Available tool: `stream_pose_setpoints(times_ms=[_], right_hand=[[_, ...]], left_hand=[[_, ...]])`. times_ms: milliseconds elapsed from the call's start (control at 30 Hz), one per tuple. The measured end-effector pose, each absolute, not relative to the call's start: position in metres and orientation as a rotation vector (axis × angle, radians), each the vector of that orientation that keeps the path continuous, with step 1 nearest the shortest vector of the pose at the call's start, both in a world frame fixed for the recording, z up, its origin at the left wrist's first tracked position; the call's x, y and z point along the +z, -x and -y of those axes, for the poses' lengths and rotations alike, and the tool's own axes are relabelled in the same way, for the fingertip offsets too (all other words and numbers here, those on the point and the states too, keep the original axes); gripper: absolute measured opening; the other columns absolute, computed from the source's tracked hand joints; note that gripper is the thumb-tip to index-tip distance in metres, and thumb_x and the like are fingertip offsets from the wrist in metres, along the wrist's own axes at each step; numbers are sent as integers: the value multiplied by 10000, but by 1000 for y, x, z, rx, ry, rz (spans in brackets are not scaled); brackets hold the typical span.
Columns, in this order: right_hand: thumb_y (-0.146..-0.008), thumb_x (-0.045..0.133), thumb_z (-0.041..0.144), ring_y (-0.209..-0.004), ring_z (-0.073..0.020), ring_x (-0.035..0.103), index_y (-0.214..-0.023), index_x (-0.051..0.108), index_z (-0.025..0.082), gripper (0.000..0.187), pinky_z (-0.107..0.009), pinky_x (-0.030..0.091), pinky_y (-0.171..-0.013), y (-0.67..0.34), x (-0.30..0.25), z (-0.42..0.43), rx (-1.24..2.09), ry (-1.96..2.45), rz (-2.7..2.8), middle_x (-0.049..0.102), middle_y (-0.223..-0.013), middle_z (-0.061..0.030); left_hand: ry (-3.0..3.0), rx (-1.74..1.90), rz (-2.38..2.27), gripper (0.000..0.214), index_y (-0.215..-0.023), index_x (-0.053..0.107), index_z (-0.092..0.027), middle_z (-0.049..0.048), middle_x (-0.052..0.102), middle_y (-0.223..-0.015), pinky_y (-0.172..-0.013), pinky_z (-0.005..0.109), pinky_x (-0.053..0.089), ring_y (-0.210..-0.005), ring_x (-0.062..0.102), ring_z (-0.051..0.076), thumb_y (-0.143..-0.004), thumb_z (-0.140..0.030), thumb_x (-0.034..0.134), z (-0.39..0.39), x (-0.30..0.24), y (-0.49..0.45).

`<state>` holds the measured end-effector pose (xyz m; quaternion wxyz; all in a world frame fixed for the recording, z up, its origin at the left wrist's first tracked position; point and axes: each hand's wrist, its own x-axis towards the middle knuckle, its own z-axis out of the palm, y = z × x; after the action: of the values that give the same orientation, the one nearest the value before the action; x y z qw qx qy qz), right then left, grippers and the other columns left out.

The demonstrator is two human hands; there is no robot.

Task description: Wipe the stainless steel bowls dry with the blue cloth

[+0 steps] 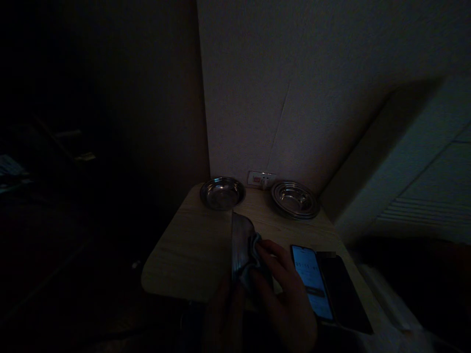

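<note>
In the dim head view, a metal bowl [241,240] is tilted on edge above the near part of the table. My left hand [225,311] is closed on its lower edge, partly lost in shadow. A bluish cloth [253,269] lies against the bowl's right side, bunched under the fingers of my right hand [285,294]. That hand is closed on the cloth and presses it to the bowl. The bowl's lower part is hidden by both hands.
One metal bowl [222,193] stands at the table's back left. Stacked metal bowls [295,200] sit at the back right. A lit phone [312,282] lies beside a dark flat object [346,294] on the right. A wall socket [261,179] is behind the wooden table [176,264].
</note>
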<state>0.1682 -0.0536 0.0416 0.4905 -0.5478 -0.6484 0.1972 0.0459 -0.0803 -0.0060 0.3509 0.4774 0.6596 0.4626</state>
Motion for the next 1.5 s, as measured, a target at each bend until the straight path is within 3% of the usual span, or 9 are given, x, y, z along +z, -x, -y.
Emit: stream_pose_setpoints(times_ms=[267, 467, 667, 833, 1000, 1167, 1333, 1500], right_hand=[[-803, 547, 260, -1062, -214, 514, -1052, 640, 207, 271, -378, 399, -959, -161, 62, 20, 524, 1322, 1429, 554, -1099, -74], [-816, 535, 220, -1155, -197, 457, -1167, 573, 270, 356, -355, 381, -981, -157, 57, 33, 554, 1290, 1391, 487, -1236, -47], [-793, 542, 229, -1022, -212, 531, -977, 649, 201, 214, -393, 411, -937, -153, 63, 20, 540, 1265, 1382, 569, -1045, -69], [-801, 545, 197, -1155, -199, 453, -1166, 553, 255, 370, -354, 376, -983, -152, 61, 32, 567, 1288, 1412, 476, -1234, -55], [-792, 528, 208, -992, -209, 534, -980, 607, 200, 204, -384, 418, -911, -149, 67, 20, 492, 1306, 1423, 581, -1002, -64], [-800, 542, 182, -1152, -194, 451, -1154, 526, 247, 361, -346, 376, -973, -146, 61, 32, 504, 1269, 1439, 483, -1222, -54], [-785, 541, 176, -1001, -202, 523, -976, 577, 214, 198, -369, 416, -903, -145, 67, 26, 464, 1279, 1449, 570, -1011, -52], [-802, 523, 165, -1129, -200, 459, -1118, 529, 250, 327, -360, 380, -964, -148, 61, 35, 459, 1284, 1452, 493, -1193, -58]], left_hand=[[-1175, 1047, -1583, 427, -991, 691, -165, 104, 698, -997, -798, 324, 523, -941, 641, 263, -726, -468, 549, 70, 12, -52], [-1214, 982, -1511, 449, -1033, 677, -173, 90, 671, -1079, -841, 321, 501, -991, 622, 254, -740, -476, 521, 67, 11, -48], [-1223, 947, -1571, 476, -1048, 666, -138, 120, 679, -1048, -854, 352, 492, -970, 626, 268, -756, -479, 507, 69, 8, -48], [-1212, 1026, -1527, 445, -1036, 672, -160, 107, 663, -1091, -847, 325, 496, -990, 623, 256, -757, -468, 513, 69, 12, -48], [-1193, 1016, -1559, 405, -931, 693, -149, 117, 703, -966, -791, 319, 516, -894, 652, 255, -770, -466, 498, 69, 14, -50], [-1202, 1049, -1570, 396, -975, 688, -166, 101, 695, -1008, -798, 324, 513, -923, 645, 249, -749, -448, 526, 68, 10, -46], [-1167, 1023, -1595, 434, -1016, 677, -153, 108, 694, -1007, -826, 341, 498, -938, 637, 256, -765, -463, 506, 71, 12, -48], [-1200, 993, -1554, 422, -1037, 670, -162, 109, 682, -1046, -827, 339, 499, -956, 633, 260, -746, -439, 542, 71, 7, -46]])
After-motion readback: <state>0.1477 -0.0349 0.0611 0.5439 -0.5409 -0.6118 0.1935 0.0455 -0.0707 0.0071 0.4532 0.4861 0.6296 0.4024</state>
